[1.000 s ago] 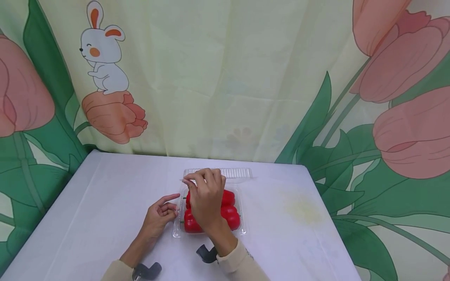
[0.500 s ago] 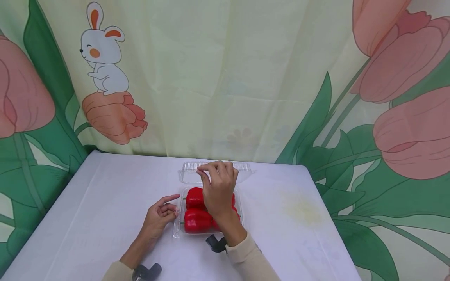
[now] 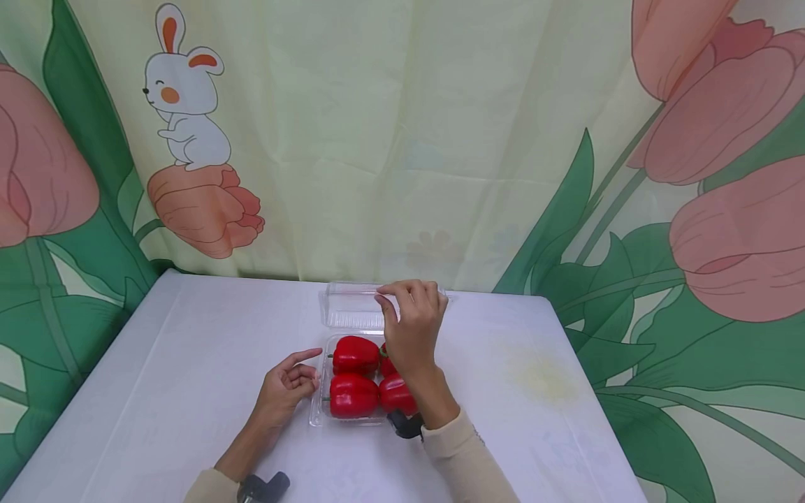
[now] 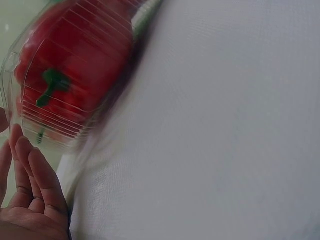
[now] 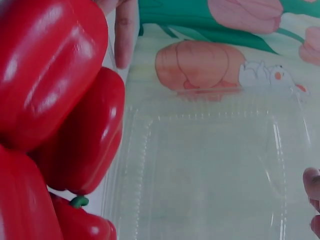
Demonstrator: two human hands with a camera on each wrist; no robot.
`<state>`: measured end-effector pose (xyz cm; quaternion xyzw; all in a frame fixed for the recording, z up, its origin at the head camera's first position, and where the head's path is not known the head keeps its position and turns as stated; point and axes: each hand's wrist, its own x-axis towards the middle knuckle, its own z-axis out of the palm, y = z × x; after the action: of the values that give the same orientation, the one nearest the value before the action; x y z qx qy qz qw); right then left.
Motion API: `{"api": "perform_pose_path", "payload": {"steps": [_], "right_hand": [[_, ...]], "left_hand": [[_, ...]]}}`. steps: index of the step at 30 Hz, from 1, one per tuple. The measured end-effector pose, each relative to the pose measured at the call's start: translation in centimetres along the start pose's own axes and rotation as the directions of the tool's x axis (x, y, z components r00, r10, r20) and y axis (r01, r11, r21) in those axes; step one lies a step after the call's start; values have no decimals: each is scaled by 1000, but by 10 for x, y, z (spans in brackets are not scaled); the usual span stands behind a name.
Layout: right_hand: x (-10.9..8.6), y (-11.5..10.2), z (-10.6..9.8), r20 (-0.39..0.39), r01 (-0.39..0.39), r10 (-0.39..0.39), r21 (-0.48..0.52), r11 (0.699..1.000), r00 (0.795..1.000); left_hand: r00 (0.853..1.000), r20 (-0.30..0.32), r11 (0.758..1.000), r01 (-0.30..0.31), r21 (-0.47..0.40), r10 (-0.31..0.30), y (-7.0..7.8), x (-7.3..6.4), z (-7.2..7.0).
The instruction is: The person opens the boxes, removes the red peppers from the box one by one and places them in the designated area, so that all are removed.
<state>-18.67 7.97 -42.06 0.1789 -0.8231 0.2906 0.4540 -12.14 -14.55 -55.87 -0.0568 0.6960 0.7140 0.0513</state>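
Observation:
A clear plastic clamshell container (image 3: 317, 416) sits on the table with several red bell peppers (image 3: 354, 397) in its base. Its transparent lid (image 3: 352, 302) stands raised at the far side. My right hand (image 3: 411, 332) reaches over the peppers and pinches the lid's free edge between thumb and fingertips. In the right wrist view its fingertips (image 5: 313, 185) show at the lid's edge. My left hand (image 3: 286, 388) holds the container's left rim, index finger stretched out. In the left wrist view, green-stemmed peppers (image 4: 80, 55) show through the ribbed wall. My right forearm hides part of the peppers.
A white cloth covers the table (image 3: 534, 419). Behind it hangs a curtain (image 3: 402, 140) printed with tulips and a rabbit. Dark wrist-camera mounts (image 3: 264, 485) stick out from both wrists over the table.
My right hand has moved right and away from me, and the lid has swung further back. More of the left peppers shows. My left hand has stayed at the rim.

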Motion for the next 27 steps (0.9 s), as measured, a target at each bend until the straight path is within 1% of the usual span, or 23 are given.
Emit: {"api": "perform_pose_path", "payload": {"steps": [8,15,23,27], "right_hand": [[5,17,-4,-23,8,-8,-14,1000,1000],[8,29,-11,-13,-10,10,-29,1000,1000],[12,42,-16,-6,-12,12,-54,998,1000],[14,49,-17,8,-31,31,-54,998,999]], "left_hand": [[1000,-4,1000,-3,3,3,-1,1,-1],[1000,-8,1000,-7,3,7,-2,1,0],[1000,-11,1000,-6,-1,6,-1,1,0],[1000,-14,1000,-5,-1,5,-1,1,0]]}}
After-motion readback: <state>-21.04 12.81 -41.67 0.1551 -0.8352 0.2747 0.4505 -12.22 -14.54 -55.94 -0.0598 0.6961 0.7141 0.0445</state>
